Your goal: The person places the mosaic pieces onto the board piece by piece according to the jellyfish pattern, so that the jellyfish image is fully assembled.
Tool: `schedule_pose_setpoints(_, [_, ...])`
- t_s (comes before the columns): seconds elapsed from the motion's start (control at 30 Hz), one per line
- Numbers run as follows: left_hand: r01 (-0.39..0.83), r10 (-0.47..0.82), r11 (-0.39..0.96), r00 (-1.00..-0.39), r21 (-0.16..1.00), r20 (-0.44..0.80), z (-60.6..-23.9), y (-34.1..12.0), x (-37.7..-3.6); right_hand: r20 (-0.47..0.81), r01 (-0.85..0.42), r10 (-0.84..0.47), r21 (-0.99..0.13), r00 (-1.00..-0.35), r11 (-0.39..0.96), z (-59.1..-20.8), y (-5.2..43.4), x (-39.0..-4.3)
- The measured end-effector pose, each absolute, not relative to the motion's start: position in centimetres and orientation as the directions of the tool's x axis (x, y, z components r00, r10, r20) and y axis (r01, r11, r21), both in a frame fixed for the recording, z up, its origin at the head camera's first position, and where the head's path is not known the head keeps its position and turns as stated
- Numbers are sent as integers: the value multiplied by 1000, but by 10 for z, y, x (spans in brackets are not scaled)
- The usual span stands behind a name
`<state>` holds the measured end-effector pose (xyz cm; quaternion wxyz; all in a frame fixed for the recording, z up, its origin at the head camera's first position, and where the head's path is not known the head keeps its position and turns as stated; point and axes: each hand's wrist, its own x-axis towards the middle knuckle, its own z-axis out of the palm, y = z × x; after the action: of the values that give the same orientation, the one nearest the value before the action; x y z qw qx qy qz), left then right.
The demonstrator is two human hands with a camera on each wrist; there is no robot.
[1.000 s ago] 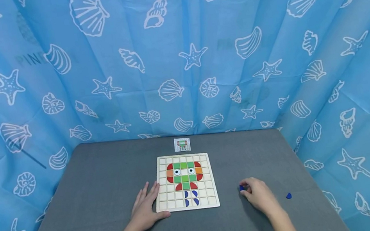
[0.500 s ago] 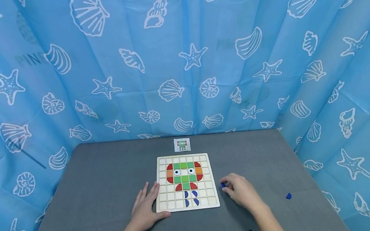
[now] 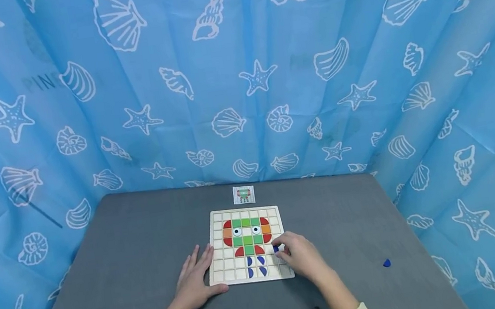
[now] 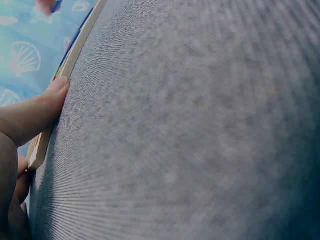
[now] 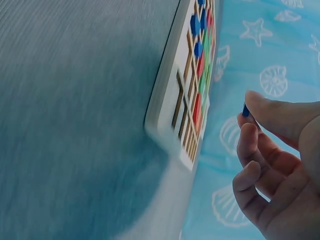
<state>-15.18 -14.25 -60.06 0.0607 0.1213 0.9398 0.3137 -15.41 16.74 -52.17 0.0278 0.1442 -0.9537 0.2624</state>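
Note:
A pale wooden grid board (image 3: 226,275) lies on the grey table, with red, orange and green pieces and two eye pieces forming a pattern. Several blue rounded pieces (image 3: 263,271) sit in its lower cells. My left hand (image 3: 193,283) rests at the board's near left corner, fingers spread along the left side and thumb (image 4: 50,100) against the front edge. Over the right part of the board, my right hand (image 3: 304,257) pinches a small blue piece (image 5: 245,111) between thumb and index finger; most of that piece is hidden by the fingertips.
A small printed card (image 3: 243,194) with a similar coloured pattern lies behind the board. Another blue piece (image 3: 387,263) lies on the table at the right. A blue curtain (image 3: 264,120) with white shells stands around the table's back and sides.
My right hand has moved left with the pinched blue piece, from the table right of the board to over the board. My left hand has stayed in place.

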Motion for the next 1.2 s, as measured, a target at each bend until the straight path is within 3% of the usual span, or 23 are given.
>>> schedule_pose_setpoints(0.6, [202,280,790,-959,578,-46,-602,-144,-158,95,-393,-395,-447,-914,803,-530,118,-167])
schedule_pose_setpoints(1.2, [194,286,790,-956,581,-69,-602,-145,-157,49,-419,-444,-434,-895,798,-537,86,-173])
